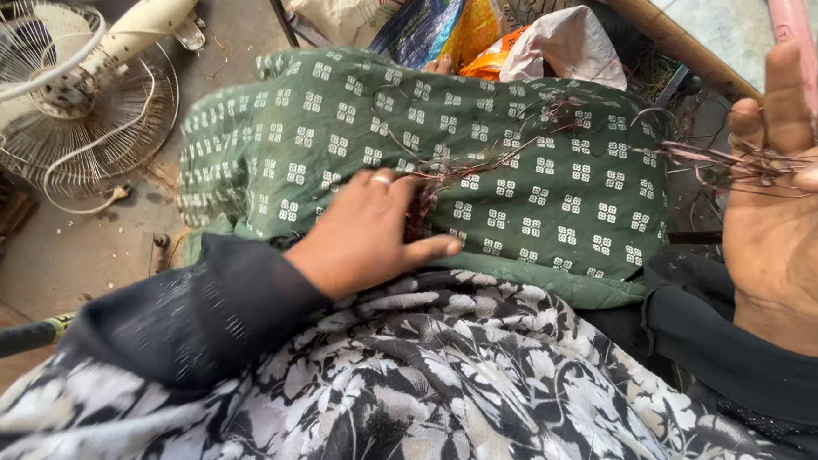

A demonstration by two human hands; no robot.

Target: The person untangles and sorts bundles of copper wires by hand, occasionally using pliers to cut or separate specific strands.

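Observation:
My left hand (372, 232), with a ring on one finger, rests on my lap and closes its fingers on a reddish-brown bundle of thin copper wire (424, 206). The bundle lies on green cloth with a white square pattern (534, 130) that covers my knees. Strands of the same wire (704, 160) stretch to the right across the cloth. My right hand (796, 219) is raised palm-up at the right edge and pinches those strands between thumb and fingers.
A white fan with its wire guard (57, 99) lies on the dusty ground at the upper left. Plastic bags (473, 21) sit beyond my knees. A wooden pole (665, 35) and a pink object (785, 10) are at the upper right. A black-and-white floral garment (417, 388) fills the foreground.

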